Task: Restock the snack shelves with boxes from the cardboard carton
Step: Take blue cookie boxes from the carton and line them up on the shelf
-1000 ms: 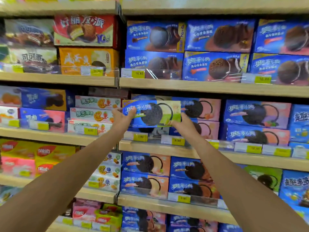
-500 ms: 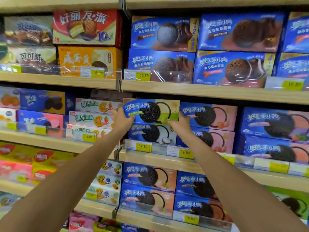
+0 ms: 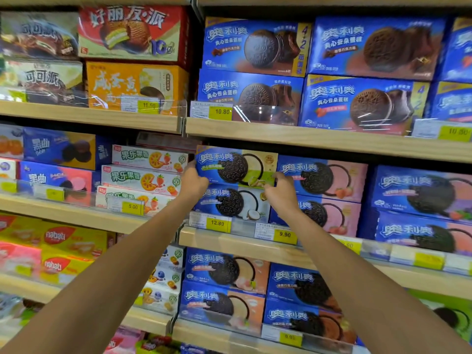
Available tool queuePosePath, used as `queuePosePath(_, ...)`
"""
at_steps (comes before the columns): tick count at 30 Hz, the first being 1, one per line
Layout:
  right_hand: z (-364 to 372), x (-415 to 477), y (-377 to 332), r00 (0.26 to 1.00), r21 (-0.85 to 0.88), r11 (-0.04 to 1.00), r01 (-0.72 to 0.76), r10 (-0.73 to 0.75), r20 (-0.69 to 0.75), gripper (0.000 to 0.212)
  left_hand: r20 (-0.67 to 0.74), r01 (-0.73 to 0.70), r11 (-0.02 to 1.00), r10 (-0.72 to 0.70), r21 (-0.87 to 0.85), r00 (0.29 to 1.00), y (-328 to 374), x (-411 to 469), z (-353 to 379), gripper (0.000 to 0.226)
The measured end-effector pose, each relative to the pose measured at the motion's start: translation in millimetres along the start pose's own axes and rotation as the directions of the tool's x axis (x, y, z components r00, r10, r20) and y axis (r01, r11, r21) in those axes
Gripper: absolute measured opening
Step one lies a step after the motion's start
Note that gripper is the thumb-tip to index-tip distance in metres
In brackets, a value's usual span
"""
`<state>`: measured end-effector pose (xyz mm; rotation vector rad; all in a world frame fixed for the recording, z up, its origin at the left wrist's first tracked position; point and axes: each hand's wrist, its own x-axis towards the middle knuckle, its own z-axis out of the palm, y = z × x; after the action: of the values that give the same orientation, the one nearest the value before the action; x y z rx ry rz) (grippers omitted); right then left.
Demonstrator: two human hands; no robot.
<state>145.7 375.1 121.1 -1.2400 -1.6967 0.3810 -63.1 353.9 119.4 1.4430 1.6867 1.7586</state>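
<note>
A blue and green cookie box (image 3: 236, 166) sits on top of a blue and white coconut cookie box (image 3: 233, 204) on the middle shelf (image 3: 245, 242). My left hand (image 3: 192, 181) grips the green box's left end. At its lower right corner, my right hand (image 3: 281, 191) holds the box with curled fingers. The box lies level, in line with the pink cookie boxes (image 3: 321, 178) to its right. The cardboard carton is out of view.
Stacked orange-print cracker boxes (image 3: 144, 175) stand just left of my left hand. The upper shelf board (image 3: 306, 137) runs close above the green box. Price tags (image 3: 218, 223) line the shelf edge below. More cookie boxes (image 3: 226, 270) fill the lower shelf.
The green box has gone further back onto the coconut box and now sits level in the row. Both hands followed it inward, and the view moved closer.
</note>
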Motion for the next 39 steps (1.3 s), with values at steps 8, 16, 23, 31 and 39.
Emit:
queuePosePath(8, -10.5, -9.5, -8.5, 0.999, 0.101, 0.995, 0.005, -0.009, 0.043, 0.032, 0.189, 0.069, 0.997, -0.06, -0.044, 0.98, 5.4, -16.7, 3.7, 0.063)
queuePosePath(16, -26.7, -36.6, -5.7, 0.984, 0.358, 0.918, -0.17, 0.141, 0.106, 0.039, 0.297, 0.138, 0.987, -0.107, -0.084, 0.949, 24.7, -56.2, 4.6, 0.054)
queuePosePath(23, -36.8, -95.5, 0.7, 0.965, 0.513, 0.817, -0.263, 0.229, 0.13, 0.014, 0.358, 0.147, 0.975, -0.079, -0.168, 0.93, 34.1, -127.4, 19.1, 0.039)
queuePosePath(31, -10.1, -204.9, 73.3, 0.897, 0.432, 0.786, -0.442, 0.397, 0.196, 0.023, 0.31, 0.274, 0.919, -0.182, -0.285, 0.933, -47.1, -239.0, 47.8, 0.022)
queuePosePath(39, 44.7, -308.9, 208.0, 0.742, 0.175, 0.743, -0.646, 0.559, 0.369, 0.034, 0.408, 0.564, 0.805, -0.46, -0.184, 0.789, -191.0, -342.3, 76.9, 0.024)
